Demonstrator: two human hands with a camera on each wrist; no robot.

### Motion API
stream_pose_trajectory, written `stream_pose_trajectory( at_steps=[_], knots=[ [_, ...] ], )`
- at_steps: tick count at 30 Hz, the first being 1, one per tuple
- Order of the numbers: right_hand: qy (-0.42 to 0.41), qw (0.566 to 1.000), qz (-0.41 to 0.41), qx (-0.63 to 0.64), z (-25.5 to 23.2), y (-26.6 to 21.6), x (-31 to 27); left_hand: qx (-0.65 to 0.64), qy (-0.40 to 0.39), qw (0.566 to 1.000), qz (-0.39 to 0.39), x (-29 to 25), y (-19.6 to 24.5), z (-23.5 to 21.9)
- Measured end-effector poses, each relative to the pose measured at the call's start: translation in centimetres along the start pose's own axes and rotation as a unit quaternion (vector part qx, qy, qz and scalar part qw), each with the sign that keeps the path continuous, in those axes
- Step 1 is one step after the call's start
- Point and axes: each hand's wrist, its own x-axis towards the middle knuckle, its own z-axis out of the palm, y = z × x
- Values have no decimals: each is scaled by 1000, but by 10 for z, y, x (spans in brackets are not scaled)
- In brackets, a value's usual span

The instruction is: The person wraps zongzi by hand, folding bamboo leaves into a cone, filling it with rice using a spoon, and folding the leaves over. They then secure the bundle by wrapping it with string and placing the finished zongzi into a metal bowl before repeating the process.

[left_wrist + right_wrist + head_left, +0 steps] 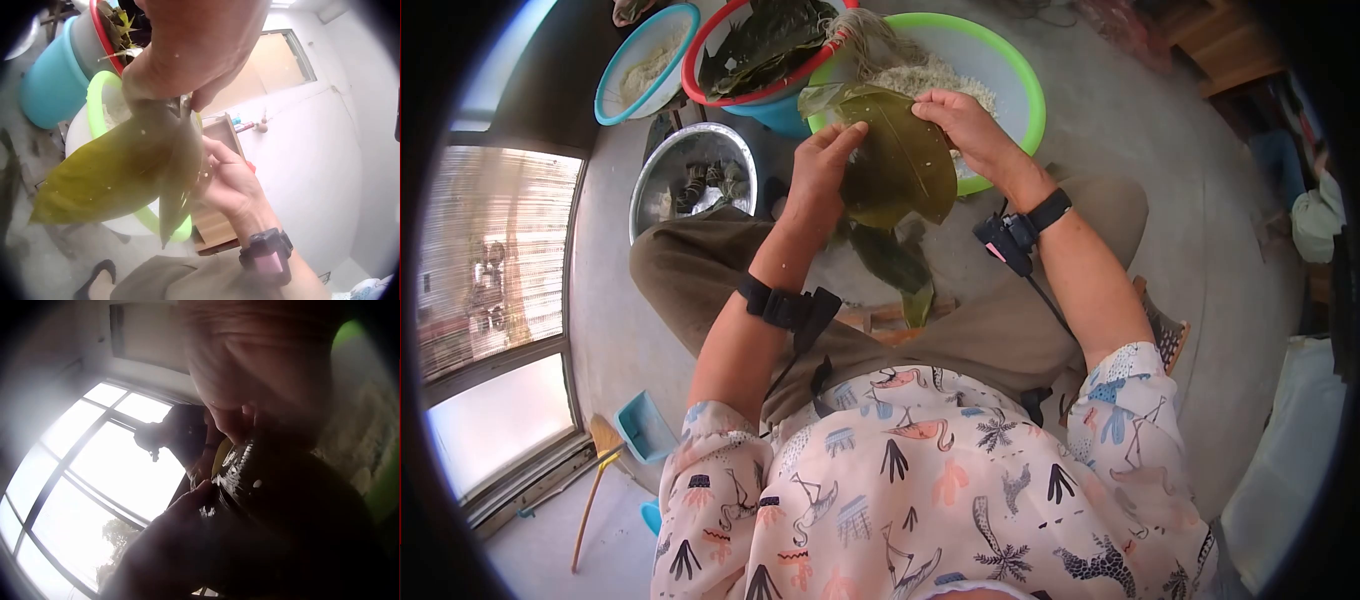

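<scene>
Broad green leaves (895, 165), overlapping, are stretched between the two hands in the head view. The left hand (825, 165) pinches their left edge between thumb and fingers, and the right hand (965, 128) pinches the upper right edge. In the left wrist view the leaves (106, 172) hang below the left hand (194, 50), with the right hand (231, 181) behind them. The right wrist view is dark; the right hand (269, 369) fills its top. More leaves (890, 262) hang lower, between the knees; what bears them is hidden.
A green-rimmed basin (1033, 100) of pale grains and a bundle of strings stands beyond the hands. Left of it are a red-rimmed basin (690, 75) of leaves and a blue-rimmed basin (605, 95). A metal bowl (640, 190) with wrapped bundles sits near the left knee.
</scene>
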Motion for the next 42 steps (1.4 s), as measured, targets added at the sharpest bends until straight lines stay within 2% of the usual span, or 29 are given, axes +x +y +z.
stream_pose_trajectory(
  at_steps=[2, 5, 7, 10, 12, 14, 16, 17, 19, 21, 25, 27, 28, 30, 31, 33, 35, 38, 42],
  knots=[
    [11, 1000, -9, 15, -7, -1, 1, -131, 12, 990, -46, -2, 6, -2],
    [14, 999, -24, 20, -22, -2, 1, -176, -28, 983, -37, 3, 8, -21],
    [54, 998, -32, -19, -23, -12, 0, -203, -51, 976, -53, 0, 20, -26],
    [34, 996, -73, -31, -26, -11, -1, -206, -88, 973, -62, -1, 32, -24],
    [16, 994, -101, -39, -20, -12, -3, -178, -109, 976, -57, -3, 40, -19],
    [-78, 993, -43, 77, -6, -17, -10, -167, -116, 979, -34, 1, 43, -15],
    [-98, 989, -39, 102, 6, -18, -13, -159, -124, 979, -15, 9, 42, -8],
    [-114, 984, -36, 134, 12, -16, -14, -140, -102, 985, -3, 14, 42, -6],
    [-85, 987, -26, 136, 17, -19, -16, -119, -79, 990, 10, 20, 44, -3],
    [-142, 982, -20, 127, 20, -20, -17, -73, -41, 996, 7, 22, 46, -1],
    [-122, 991, -5, 57, 17, -12, -11, -51, -33, 998, 23, 29, 42, -2],
    [-90, 993, -45, 59, 16, -9, -10, -208, -104, 973, 3, 28, 39, -8],
    [-88, 993, -45, 59, 15, -9, -10, -208, -105, 973, 2, 29, 37, -10],
    [-63, 993, -59, 84, 13, -11, -9, -107, -122, 987, 3, 26, 34, -15],
    [-63, 993, -57, 85, 13, -12, -8, -108, -121, 987, 2, 23, 34, -16],
    [-43, 994, -66, 80, 11, -13, -7, 10, -129, 992, -3, 15, 32, -16],
    [-46, 994, -61, 84, 6, -8, -3, -12, -121, 993, -12, 15, 26, -14],
    [-52, 991, -48, 115, 5, -7, -1, 37, -119, 992, 14, 14, 26, -11],
    [-60, 983, -49, 165, 8, -10, -2, -10, -104, 994, 11, 17, 25, -8]
  ],
)
